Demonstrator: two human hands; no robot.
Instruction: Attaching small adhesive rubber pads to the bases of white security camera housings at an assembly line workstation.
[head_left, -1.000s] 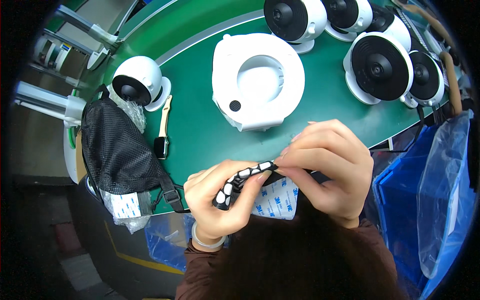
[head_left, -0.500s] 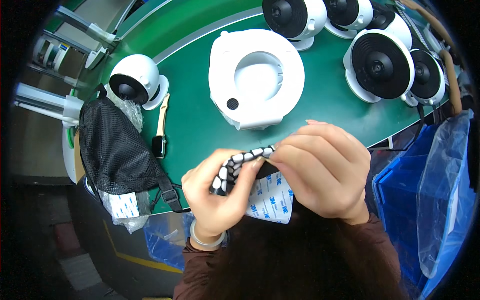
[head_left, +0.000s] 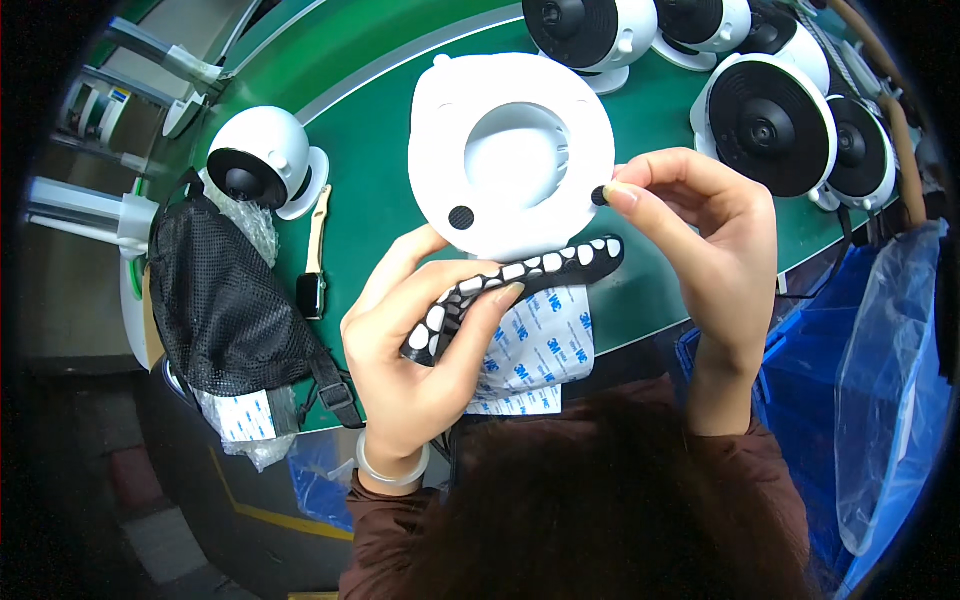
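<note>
My left hand (head_left: pixel 415 350) is closed around a bent black sheet of adhesive pads (head_left: pixel 570 270), its white oval spots turned up. White backing paper (head_left: pixel 540 345) with blue print hangs beneath it. Between thumb and forefinger, my right hand (head_left: pixel 715 230) pinches a small round black pad (head_left: pixel 600 195). That pad is at the lower right rim of a round white plastic housing (head_left: pixel 435 125), which lies with its hollow facing up; whether they touch I cannot tell. Another textured black pad (head_left: pixel 461 218) sits on the housing's lower left.
Several white ball-shaped devices with black fronts (head_left: pixel 765 130) stand at the back right, and one more (head_left: pixel 260 155) at the left. Beside that are a wristwatch (head_left: pixel 311 290) and a black mesh bag (head_left: pixel 220 300). Blue bins (head_left: pixel 800 400) with clear plastic stand right of the green table (head_left: pixel 370 160).
My right hand has moved away from the sheet, up and right to the housing, carrying a black pad. The sheet, still in my left hand, now shows more of its length.
</note>
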